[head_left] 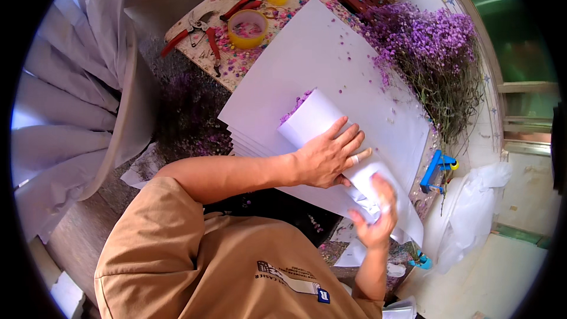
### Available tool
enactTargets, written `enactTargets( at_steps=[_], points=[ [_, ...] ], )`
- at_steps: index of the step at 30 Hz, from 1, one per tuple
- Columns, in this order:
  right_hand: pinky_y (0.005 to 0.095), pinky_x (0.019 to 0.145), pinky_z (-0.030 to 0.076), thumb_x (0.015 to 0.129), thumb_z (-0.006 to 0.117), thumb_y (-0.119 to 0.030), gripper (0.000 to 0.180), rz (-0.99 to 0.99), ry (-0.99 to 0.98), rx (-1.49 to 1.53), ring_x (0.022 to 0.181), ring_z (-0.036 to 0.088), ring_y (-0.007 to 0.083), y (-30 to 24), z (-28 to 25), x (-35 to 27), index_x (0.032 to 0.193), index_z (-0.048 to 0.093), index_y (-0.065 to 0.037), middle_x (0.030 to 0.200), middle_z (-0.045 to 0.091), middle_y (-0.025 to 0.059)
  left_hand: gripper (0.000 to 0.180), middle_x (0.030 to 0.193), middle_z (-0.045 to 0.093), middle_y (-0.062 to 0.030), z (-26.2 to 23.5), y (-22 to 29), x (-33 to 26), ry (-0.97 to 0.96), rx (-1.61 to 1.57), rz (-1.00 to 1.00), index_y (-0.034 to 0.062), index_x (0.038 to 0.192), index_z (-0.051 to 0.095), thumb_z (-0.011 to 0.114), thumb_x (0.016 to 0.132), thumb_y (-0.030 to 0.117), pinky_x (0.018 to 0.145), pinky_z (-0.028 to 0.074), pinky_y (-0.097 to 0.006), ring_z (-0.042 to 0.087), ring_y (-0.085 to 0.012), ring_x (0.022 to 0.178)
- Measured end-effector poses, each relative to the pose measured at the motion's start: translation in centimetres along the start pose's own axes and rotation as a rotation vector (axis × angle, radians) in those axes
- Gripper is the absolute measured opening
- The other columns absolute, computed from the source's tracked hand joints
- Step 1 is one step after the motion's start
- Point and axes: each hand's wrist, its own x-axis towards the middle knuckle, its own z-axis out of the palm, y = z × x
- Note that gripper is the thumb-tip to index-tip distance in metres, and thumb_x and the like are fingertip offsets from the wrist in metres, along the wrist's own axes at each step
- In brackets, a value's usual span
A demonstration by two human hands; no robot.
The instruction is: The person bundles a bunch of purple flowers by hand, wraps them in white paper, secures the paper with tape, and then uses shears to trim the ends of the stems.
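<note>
A bunch of small purple flowers (296, 105) peeks from the upper-left end of a white paper roll (312, 119), which lies slantwise on a stack of white paper sheets (277, 65). Across the middle of the roll, my left hand (331, 156) curves over the paper and holds it down, its thumb partly hidden. A ring shows on one finger. My right hand (379, 215) grips the crumpled lower end of the roll, fingers and thumb bent around the paper. Some loose paper flares out to the right of this hand.
Beyond the sheets, a worn table (198, 15) holds red-handled pruning shears (198, 34), red-handled pliers (243, 5) and a yellow tape roll (248, 28). Loose purple flowers (431, 35) lie at right, above a blue tape dispenser (436, 171). A white-draped container (121, 112) stands left.
</note>
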Motion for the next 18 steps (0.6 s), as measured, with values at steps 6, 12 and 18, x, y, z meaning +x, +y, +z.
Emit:
enactTargets(
  at_steps=[6,12,18],
  points=[
    [0.0575,0.117,0.032,0.088,0.077,-0.036,0.065,0.224,-0.005,-0.494,0.142,0.042,0.0416,3.5,3.4,-11.1,0.137,0.057,0.002,0.146,0.051,0.0200,0.081,0.141,0.052,-0.0221,0.1,-0.4,0.3,0.058,-0.026,-0.004,0.0074,0.148,0.049,0.052,0.092,0.066,0.119,0.024,-0.060,0.044,-0.0390,0.137],
    [0.0564,0.118,0.028,0.076,0.085,-0.035,0.094,0.531,-0.152,-0.712,0.139,0.038,0.0479,10.3,-2.2,-14.4,0.147,0.039,0.006,0.145,0.047,0.0309,0.077,0.135,0.054,-0.0211,0.4,-0.5,0.5,0.091,0.003,-0.003,0.0060,0.145,0.052,0.053,0.093,0.063,0.118,0.027,-0.057,0.047,-0.0372,0.131],
    [0.0502,0.114,0.036,0.065,0.091,-0.030,0.091,0.617,-0.146,-0.520,0.133,0.047,0.0467,13.2,-3.9,-12.9,0.140,0.050,0.002,0.140,0.054,0.0287,0.076,0.136,0.053,-0.0212,0.4,-0.6,1.0,0.041,0.006,0.014,0.0052,0.145,0.050,0.058,0.092,0.059,0.116,0.031,-0.056,0.047,-0.0373,0.132]
  ],
)
